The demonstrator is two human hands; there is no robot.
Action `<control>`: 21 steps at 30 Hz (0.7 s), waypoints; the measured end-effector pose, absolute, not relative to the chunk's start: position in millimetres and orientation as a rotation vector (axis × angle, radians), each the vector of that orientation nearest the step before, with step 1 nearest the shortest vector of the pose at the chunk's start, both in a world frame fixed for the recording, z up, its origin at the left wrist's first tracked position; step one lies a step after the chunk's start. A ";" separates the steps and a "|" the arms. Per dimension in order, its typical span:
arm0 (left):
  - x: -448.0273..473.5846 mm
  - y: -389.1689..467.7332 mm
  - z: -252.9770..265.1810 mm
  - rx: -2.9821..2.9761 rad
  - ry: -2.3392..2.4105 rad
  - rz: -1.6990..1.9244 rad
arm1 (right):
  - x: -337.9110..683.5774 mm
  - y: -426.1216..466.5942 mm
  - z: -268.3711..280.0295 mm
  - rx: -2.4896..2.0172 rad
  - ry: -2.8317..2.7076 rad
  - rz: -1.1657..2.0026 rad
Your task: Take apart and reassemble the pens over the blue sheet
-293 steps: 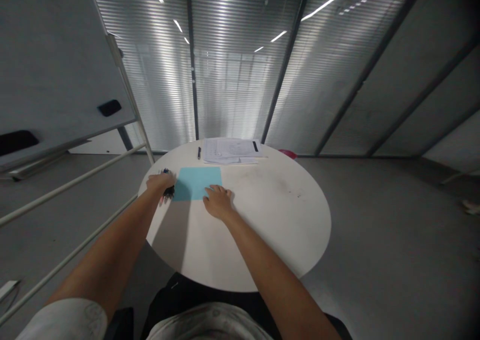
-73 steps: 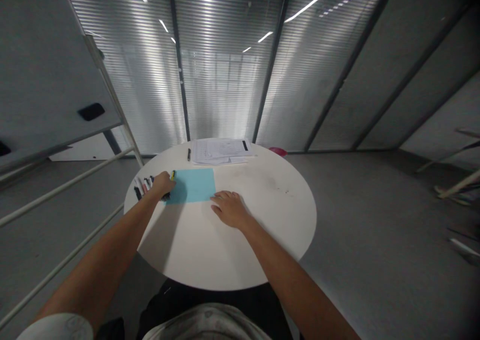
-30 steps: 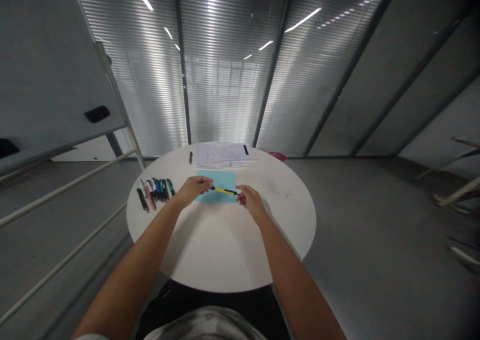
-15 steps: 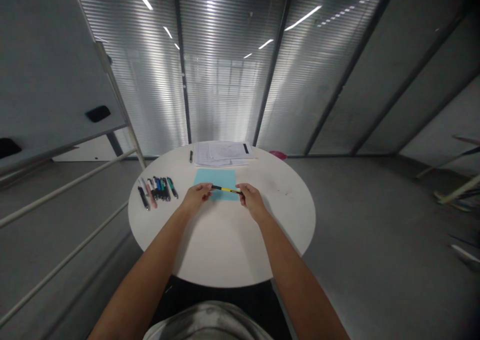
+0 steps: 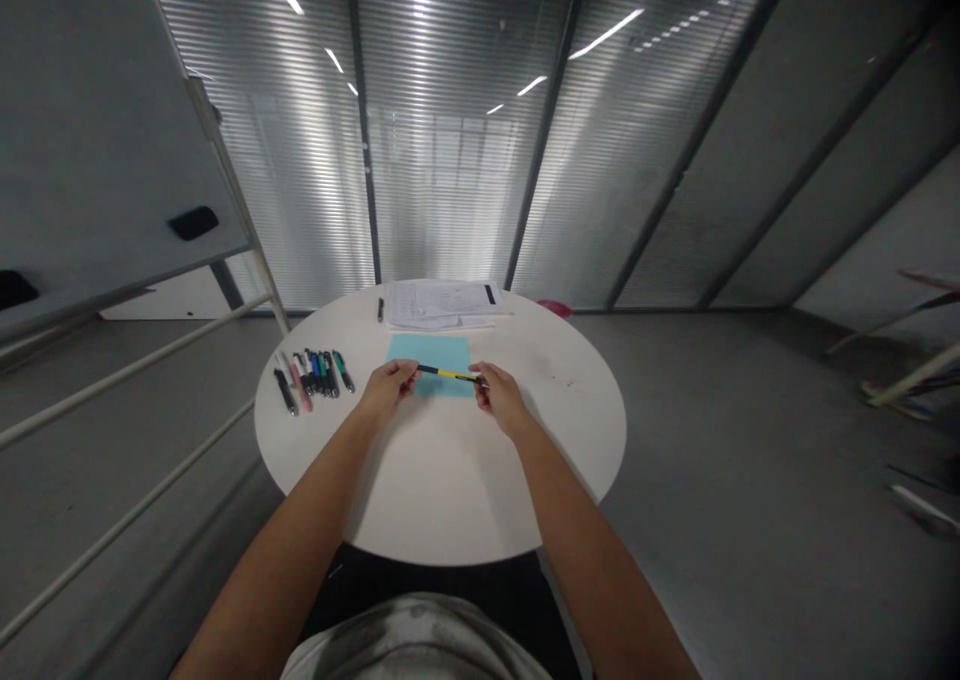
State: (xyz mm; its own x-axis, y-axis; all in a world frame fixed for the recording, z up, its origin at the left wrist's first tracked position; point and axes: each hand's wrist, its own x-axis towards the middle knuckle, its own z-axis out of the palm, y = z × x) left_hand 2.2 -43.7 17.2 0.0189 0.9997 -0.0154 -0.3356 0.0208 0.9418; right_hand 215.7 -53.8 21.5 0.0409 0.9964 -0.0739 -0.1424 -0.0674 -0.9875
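Between my two hands a yellow and black pen (image 5: 448, 373) is held level, slanting slightly down to the right. My left hand (image 5: 391, 385) pinches its black end. At the other end, the fingers of my right hand (image 5: 496, 392) are closed on it. Beneath the pen, a light blue sheet of paper (image 5: 429, 348) lies on the round white table (image 5: 450, 490). Over to the left, several pens (image 5: 321, 374) lie side by side, among them black, green, blue, white and pink ones.
At the far edge of the table is a stack of printed papers (image 5: 442, 303), with a small black pen (image 5: 380, 310) to its left. A whiteboard on a metal frame (image 5: 259, 260) stands left of the table. Glass panels with blinds (image 5: 450, 160) rise behind.
The pen stays in both hands and tilts slightly more down to the right. The whole view has shifted a little; the table things lie as before.
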 end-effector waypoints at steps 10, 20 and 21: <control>1.7 -43.3 18.9 0.854 0.862 1.345 | 218.0 -52.7 21.8 -1.247 -1.039 1.249; 7.4 -43.2 16.1 0.847 0.884 1.354 | 218.4 -51.6 23.7 -1.212 -1.002 1.178; 7.3 -43.1 16.3 0.837 0.888 1.362 | 218.1 -52.2 24.0 -1.213 -1.003 1.180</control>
State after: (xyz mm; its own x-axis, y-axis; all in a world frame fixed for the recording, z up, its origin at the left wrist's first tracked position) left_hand 7.3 -43.1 16.3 0.0080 0.9991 -0.0416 -0.4410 0.0409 0.8966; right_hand 218.1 -52.2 24.0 0.1411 0.9891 -0.0419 -0.1178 -0.0253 -0.9927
